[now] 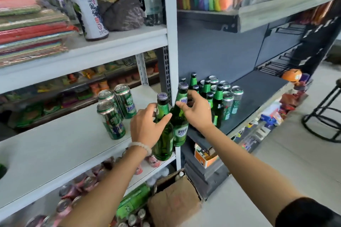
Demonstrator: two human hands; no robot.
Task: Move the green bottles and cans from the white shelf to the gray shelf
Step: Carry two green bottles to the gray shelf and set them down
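Two green glass bottles stand at the right end of the white shelf (55,153). My left hand (147,125) wraps the left bottle (163,145) at its shoulder. My right hand (195,110) holds the right bottle (180,131) at its neck, right in front of the white upright post. Three green cans (112,114) stand further left on the white shelf. On the gray shelf (258,94) to the right, a cluster of several green bottles and cans (219,96) stands near the post.
A white upright post (172,33) separates the two shelves. Pink cans and a cardboard box (175,201) sit below. A tall purple-and-white can (86,5) stands on the upper white shelf. A black stool (324,112) stands at the right.
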